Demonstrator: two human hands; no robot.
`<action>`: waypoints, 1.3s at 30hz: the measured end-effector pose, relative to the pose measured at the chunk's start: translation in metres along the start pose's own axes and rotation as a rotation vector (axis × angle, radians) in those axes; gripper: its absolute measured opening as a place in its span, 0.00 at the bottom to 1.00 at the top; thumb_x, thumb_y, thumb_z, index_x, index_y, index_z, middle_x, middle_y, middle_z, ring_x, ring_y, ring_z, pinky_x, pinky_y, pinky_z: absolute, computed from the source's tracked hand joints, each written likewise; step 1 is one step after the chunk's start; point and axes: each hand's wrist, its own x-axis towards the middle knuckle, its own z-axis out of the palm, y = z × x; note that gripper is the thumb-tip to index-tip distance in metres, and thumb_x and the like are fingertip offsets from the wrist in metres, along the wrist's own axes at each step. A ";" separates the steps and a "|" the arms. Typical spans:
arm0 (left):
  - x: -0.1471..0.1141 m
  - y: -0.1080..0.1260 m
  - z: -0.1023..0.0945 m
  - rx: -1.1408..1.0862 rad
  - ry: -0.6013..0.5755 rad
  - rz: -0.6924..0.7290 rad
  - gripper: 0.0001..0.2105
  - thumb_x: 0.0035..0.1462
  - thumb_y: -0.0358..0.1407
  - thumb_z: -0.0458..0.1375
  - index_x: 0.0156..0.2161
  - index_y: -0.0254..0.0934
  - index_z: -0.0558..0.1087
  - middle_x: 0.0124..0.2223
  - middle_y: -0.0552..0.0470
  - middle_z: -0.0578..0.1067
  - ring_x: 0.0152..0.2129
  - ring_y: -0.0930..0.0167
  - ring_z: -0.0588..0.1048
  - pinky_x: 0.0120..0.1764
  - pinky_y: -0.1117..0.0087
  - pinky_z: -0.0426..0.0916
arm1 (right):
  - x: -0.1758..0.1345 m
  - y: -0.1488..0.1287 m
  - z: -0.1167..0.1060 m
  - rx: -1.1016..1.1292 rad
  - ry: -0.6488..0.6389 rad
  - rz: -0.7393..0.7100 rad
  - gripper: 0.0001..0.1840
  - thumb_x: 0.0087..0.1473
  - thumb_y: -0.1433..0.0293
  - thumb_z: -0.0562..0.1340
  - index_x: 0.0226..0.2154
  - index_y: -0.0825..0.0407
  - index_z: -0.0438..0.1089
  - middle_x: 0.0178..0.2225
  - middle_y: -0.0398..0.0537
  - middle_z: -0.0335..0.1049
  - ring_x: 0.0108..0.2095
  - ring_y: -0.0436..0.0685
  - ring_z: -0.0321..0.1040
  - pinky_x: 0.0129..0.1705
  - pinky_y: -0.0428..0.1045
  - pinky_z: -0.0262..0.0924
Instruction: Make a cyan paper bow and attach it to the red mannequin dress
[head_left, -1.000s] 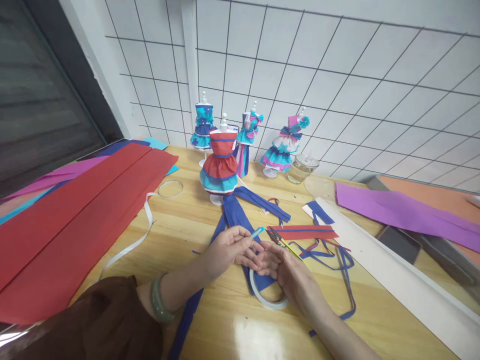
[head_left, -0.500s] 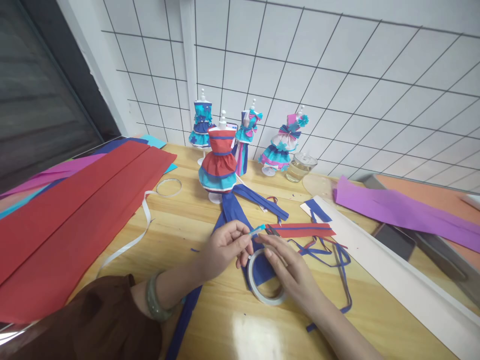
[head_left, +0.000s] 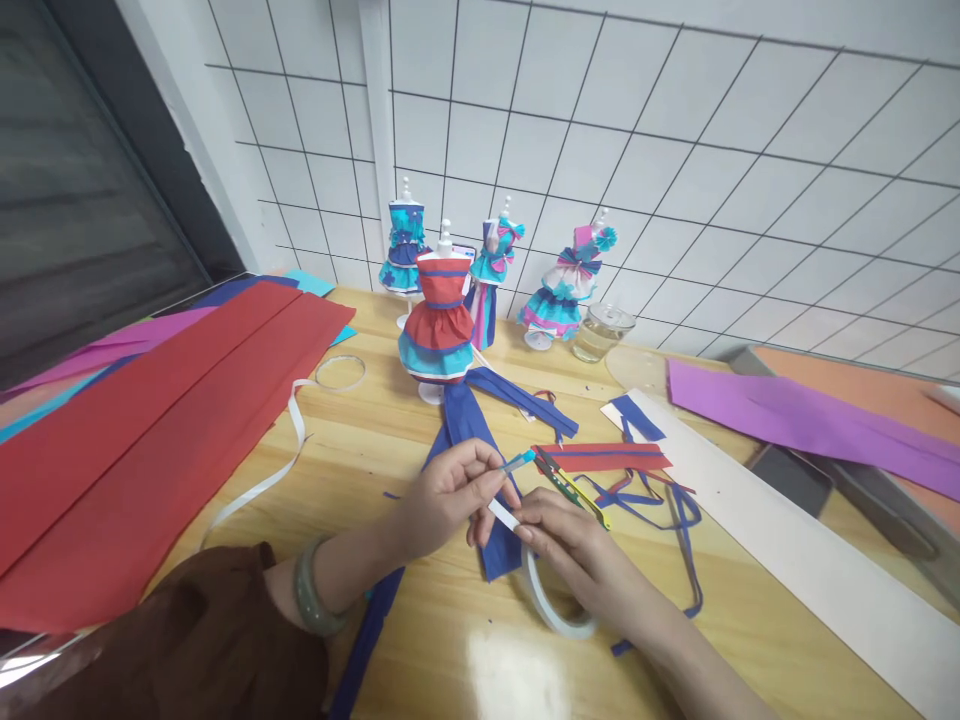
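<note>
My left hand (head_left: 461, 492) is closed, pinching a small light-blue strip (head_left: 519, 460) that sticks out past the fingertips. A short white length of tape (head_left: 502, 514) spans from beside the left fingers to my right hand (head_left: 577, 540). The right hand grips that tape, and the tape roll (head_left: 561, 625) hangs just below it. Yellow-and-green handled thread snips (head_left: 581, 495) lie behind the right hand. Beneath both hands is dark blue crepe paper (head_left: 501, 562). Ahead stands a small dress form (head_left: 442, 325) in a red, blue and white dress.
Three more dressed forms stand by the tiled wall, including one in pink (head_left: 562, 285), near a glass jar (head_left: 602, 333). Red paper (head_left: 172, 440) covers the left side. Purple paper (head_left: 810, 420) and a white strip (head_left: 787, 540) lie right. Blue ribbon scraps (head_left: 686, 520) lie nearby.
The right hand has shifted slightly away from the left, and a length of white tape now shows between them. The roll has moved right and down, and the snips' handles have come into sight.
</note>
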 end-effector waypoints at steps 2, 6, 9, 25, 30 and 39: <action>0.001 -0.001 -0.001 0.062 0.030 -0.012 0.09 0.56 0.40 0.49 0.35 0.36 0.58 0.30 0.52 0.72 0.08 0.83 0.60 0.11 0.80 0.52 | -0.002 0.001 -0.002 0.014 0.012 0.013 0.09 0.58 0.72 0.51 0.32 0.51 0.66 0.31 0.47 0.63 0.34 0.52 0.62 0.37 0.46 0.57; 0.005 -0.005 -0.005 0.242 0.151 0.027 0.08 0.56 0.40 0.48 0.35 0.36 0.60 0.29 0.54 0.72 0.12 0.82 0.61 0.16 0.80 0.56 | -0.005 0.000 -0.009 0.023 0.064 0.069 0.09 0.58 0.71 0.50 0.30 0.51 0.63 0.28 0.45 0.62 0.30 0.51 0.62 0.33 0.46 0.57; 0.006 -0.008 -0.007 0.480 0.132 0.062 0.08 0.57 0.39 0.46 0.34 0.36 0.62 0.33 0.52 0.73 0.28 0.74 0.71 0.31 0.75 0.63 | -0.008 0.001 -0.014 0.030 0.145 0.124 0.10 0.58 0.69 0.49 0.28 0.51 0.62 0.26 0.44 0.62 0.28 0.51 0.62 0.31 0.45 0.57; 0.009 0.002 -0.044 1.400 0.102 0.024 0.12 0.59 0.38 0.41 0.37 0.36 0.64 0.28 0.49 0.70 0.26 0.66 0.70 0.30 0.69 0.58 | -0.010 0.009 -0.010 0.045 0.343 0.257 0.15 0.57 0.65 0.51 0.21 0.51 0.59 0.19 0.41 0.58 0.21 0.50 0.58 0.24 0.45 0.55; 0.006 0.001 -0.023 1.255 -0.156 0.255 0.11 0.60 0.36 0.41 0.38 0.37 0.64 0.37 0.48 0.70 0.33 0.68 0.69 0.35 0.71 0.58 | -0.009 0.012 -0.007 0.072 0.403 0.294 0.14 0.56 0.64 0.52 0.22 0.51 0.60 0.18 0.39 0.57 0.20 0.50 0.57 0.22 0.44 0.54; 0.006 0.006 -0.044 1.397 -0.120 0.075 0.11 0.59 0.35 0.40 0.37 0.36 0.64 0.31 0.50 0.69 0.24 0.70 0.69 0.29 0.71 0.59 | -0.007 0.019 -0.001 -0.008 0.368 0.266 0.14 0.57 0.63 0.51 0.24 0.51 0.62 0.19 0.40 0.56 0.20 0.50 0.56 0.22 0.45 0.54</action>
